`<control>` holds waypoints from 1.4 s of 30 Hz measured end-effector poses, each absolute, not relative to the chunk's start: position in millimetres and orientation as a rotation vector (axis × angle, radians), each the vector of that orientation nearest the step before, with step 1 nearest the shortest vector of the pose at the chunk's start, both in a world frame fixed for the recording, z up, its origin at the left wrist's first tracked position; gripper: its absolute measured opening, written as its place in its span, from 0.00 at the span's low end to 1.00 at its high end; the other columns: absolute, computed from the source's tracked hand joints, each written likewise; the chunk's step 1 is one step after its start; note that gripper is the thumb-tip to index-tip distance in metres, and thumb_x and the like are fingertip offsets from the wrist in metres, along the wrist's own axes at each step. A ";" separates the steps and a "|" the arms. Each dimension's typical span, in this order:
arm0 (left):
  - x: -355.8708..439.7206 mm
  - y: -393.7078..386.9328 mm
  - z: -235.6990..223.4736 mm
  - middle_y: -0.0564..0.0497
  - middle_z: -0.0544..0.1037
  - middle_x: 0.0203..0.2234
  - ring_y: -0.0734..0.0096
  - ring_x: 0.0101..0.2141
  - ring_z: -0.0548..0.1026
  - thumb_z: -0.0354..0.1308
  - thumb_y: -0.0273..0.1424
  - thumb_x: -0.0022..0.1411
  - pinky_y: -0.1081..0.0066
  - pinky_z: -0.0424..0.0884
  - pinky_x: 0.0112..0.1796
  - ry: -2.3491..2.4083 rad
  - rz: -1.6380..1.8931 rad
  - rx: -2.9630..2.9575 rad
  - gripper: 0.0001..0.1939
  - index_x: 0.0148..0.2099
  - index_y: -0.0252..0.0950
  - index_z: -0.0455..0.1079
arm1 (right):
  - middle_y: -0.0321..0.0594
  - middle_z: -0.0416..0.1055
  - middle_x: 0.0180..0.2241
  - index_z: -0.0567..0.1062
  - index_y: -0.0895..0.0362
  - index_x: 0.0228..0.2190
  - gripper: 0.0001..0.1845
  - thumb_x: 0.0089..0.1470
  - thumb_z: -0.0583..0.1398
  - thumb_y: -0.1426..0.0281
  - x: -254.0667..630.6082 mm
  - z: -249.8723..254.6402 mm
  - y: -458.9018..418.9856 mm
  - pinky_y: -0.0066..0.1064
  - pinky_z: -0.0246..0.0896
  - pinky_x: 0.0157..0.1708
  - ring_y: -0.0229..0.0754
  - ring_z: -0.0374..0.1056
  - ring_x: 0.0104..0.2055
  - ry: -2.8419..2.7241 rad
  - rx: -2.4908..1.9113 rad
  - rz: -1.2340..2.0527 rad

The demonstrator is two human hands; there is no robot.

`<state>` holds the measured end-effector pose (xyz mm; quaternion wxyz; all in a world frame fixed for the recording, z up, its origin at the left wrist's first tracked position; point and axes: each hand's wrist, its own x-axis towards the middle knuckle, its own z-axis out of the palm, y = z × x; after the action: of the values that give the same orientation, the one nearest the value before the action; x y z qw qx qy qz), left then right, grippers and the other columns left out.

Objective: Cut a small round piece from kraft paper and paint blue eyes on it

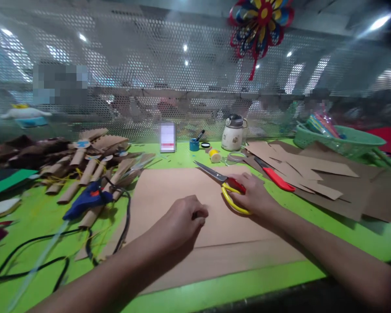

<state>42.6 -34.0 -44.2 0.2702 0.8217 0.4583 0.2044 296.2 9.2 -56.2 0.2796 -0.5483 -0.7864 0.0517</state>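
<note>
A pair of scissors with a red and a yellow handle loop points away to the left over the brown paper sheet. My right hand is closed around the handles, and the blades look nearly together. Left of it, my left hand rests on or just above the sheet, fingers curled in toward the thumb, with nothing visible in them. A fold or second edge runs across the near part of the paper.
At left lie a blue glue gun with a black cord and several brown paper rolls. Behind the sheet stand a phone, a blue pot, a thread spool and a flask. Right are a red-handled cutter, cut paper and a green basket.
</note>
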 end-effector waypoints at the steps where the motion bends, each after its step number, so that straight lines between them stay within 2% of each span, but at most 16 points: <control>1: 42.8 -35.1 -44.3 0.52 0.73 0.34 0.69 0.36 0.72 0.59 0.31 0.65 0.64 0.70 0.40 1.236 0.548 2.252 0.06 0.36 0.35 0.71 | 0.44 0.72 0.41 0.75 0.54 0.49 0.20 0.54 0.62 0.65 296.3 -57.1 10.0 0.39 0.60 0.47 0.50 0.67 0.45 -2.113 -1.466 0.137; 5: 43.1 -38.2 -44.8 0.52 0.70 0.32 0.69 0.34 0.70 0.55 0.23 0.62 0.66 0.65 0.37 1.254 0.549 2.360 0.08 0.32 0.38 0.73 | 0.44 0.72 0.42 0.75 0.54 0.50 0.21 0.54 0.64 0.65 292.6 -58.6 10.8 0.37 0.61 0.46 0.48 0.67 0.45 -2.140 -1.433 0.130; 14: 39.2 -38.2 -45.0 0.49 0.68 0.35 0.60 0.39 0.67 0.52 0.31 0.65 0.61 0.62 0.38 1.246 0.503 2.614 0.10 0.31 0.40 0.70 | 0.42 0.72 0.39 0.77 0.54 0.47 0.18 0.54 0.65 0.65 281.1 -58.3 4.1 0.34 0.63 0.42 0.45 0.69 0.41 -2.125 -1.369 0.139; 18: 39.4 -38.9 -40.9 0.45 0.70 0.45 0.57 0.45 0.67 0.50 0.31 0.67 0.58 0.63 0.44 1.167 0.511 2.720 0.12 0.34 0.40 0.73 | 0.41 0.73 0.40 0.76 0.53 0.47 0.19 0.53 0.66 0.65 280.2 -53.9 2.3 0.34 0.64 0.44 0.43 0.69 0.42 -2.045 -1.386 0.119; 20: 39.7 -40.2 -38.0 0.45 0.71 0.47 0.58 0.47 0.68 0.49 0.31 0.68 0.60 0.64 0.46 1.101 0.507 2.758 0.13 0.37 0.41 0.74 | 0.41 0.73 0.43 0.75 0.54 0.50 0.20 0.54 0.66 0.66 284.4 -48.3 5.4 0.34 0.65 0.47 0.43 0.70 0.45 -1.983 -1.426 0.091; 25: 41.2 -44.3 -36.3 0.47 0.75 0.37 0.64 0.40 0.71 0.50 0.30 0.69 0.62 0.66 0.45 1.022 0.498 2.826 0.12 0.35 0.38 0.73 | 0.46 0.70 0.53 0.71 0.57 0.52 0.18 0.63 0.60 0.64 321.4 -32.0 26.4 0.47 0.67 0.49 0.48 0.70 0.50 -1.788 -1.685 -0.014; 34: 43.7 -40.7 -44.7 0.51 0.73 0.37 0.67 0.38 0.71 0.55 0.35 0.68 0.62 0.69 0.43 1.097 0.499 2.881 0.09 0.37 0.36 0.70 | 0.46 0.70 0.52 0.72 0.57 0.52 0.17 0.63 0.60 0.64 370.7 -40.0 50.5 0.45 0.70 0.46 0.47 0.71 0.48 -1.676 -2.176 -0.034; 39: 43.9 -46.4 -34.6 0.50 0.71 0.36 0.64 0.39 0.69 0.52 0.29 0.68 0.62 0.66 0.41 1.099 0.437 2.878 0.09 0.34 0.36 0.68 | 0.46 0.70 0.52 0.72 0.56 0.52 0.17 0.63 0.60 0.64 364.0 -46.4 53.9 0.44 0.70 0.46 0.46 0.71 0.48 -1.703 -2.244 -0.020; 42: 44.5 -47.2 -31.3 0.47 0.72 0.36 0.62 0.39 0.68 0.51 0.30 0.69 0.62 0.64 0.40 1.118 0.404 2.867 0.10 0.33 0.37 0.69 | 0.46 0.70 0.52 0.72 0.56 0.52 0.17 0.63 0.60 0.64 369.8 -45.6 55.2 0.44 0.70 0.46 0.46 0.71 0.48 -1.704 -2.277 -0.019</control>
<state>44.5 -47.2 -31.3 0.0191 0.9236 0.3601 0.1302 369.8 55.2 -45.6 0.1485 -0.7917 -0.5925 -0.0065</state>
